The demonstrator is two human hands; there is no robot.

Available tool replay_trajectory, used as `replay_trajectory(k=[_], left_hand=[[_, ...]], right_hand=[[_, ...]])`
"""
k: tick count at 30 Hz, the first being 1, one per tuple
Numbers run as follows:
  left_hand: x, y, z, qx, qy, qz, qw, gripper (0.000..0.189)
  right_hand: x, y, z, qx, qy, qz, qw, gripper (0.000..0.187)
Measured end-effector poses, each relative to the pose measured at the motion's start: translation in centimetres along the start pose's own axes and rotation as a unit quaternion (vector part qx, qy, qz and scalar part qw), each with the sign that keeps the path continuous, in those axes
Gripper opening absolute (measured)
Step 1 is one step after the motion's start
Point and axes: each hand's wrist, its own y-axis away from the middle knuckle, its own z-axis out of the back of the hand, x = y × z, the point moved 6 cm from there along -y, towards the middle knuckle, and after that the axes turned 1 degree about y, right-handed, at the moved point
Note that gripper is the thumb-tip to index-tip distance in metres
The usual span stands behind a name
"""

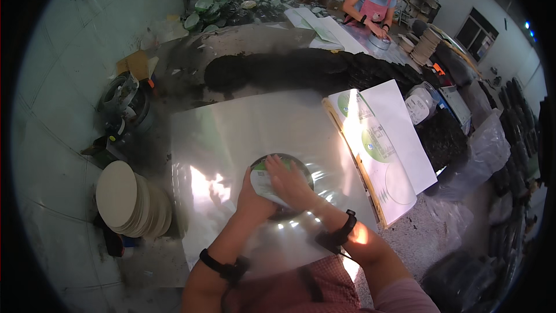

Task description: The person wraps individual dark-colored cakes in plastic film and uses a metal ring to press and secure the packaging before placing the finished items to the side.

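Observation:
In front of me a round dark package (307, 173) lies on a sheet of clear plastic film (243, 126). A white and green label (260, 181) covers part of its top. My left hand (255, 198) cups the left side of the package at the label's edge, its fingers partly hidden. Flat across the label rests my right hand (292, 184), with its fingers slightly spread. Both forearms hide the near side of the package.
Printed label sheets (378, 143) lie to the right. A stack of round cardboard discs (150, 204) stands at left. Dark, thin sheets (282, 69) form a long row behind the film. Across the table a co-worker (371, 4) handles a round item. A plastic bag (478, 152) lies far right.

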Motion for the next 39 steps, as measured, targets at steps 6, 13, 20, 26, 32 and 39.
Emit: replay_trajectory(k=[6,13,20,26,32,39], left_hand=[[1.6,3.7,2.7,-0.1,0.095,-0.052,0.989,0.05],[0.6,4.3,1.8,-0.061,-0.2,-0.012,0.978,0.055],[2.4,5.0,0.2,0.044,0.103,0.131,0.985,0.047],[6.3,8.7,-1.2,-0.177,0.537,0.13,0.814,0.05],[5.7,6.3,-0.9,-0.109,0.445,0.274,0.846,0.045],[4.7,4.6,1.5,-0.091,0.283,0.275,0.914,0.042]], right_hand=[[-1.6,0.0,-2.0,0.016,0.069,0.007,0.997,0.048],[-0.7,-0.1,-2.0,0.053,0.002,0.059,0.997,0.051],[2.7,0.7,-0.9,-0.009,0.113,0.023,0.993,0.056],[2.6,-0.4,0.4,-0.066,0.129,0.05,0.988,0.06],[2.6,0.1,-0.5,-0.012,0.084,0.03,0.996,0.08],[1.5,0.1,-0.6,0.162,0.018,0.101,0.982,0.078]])
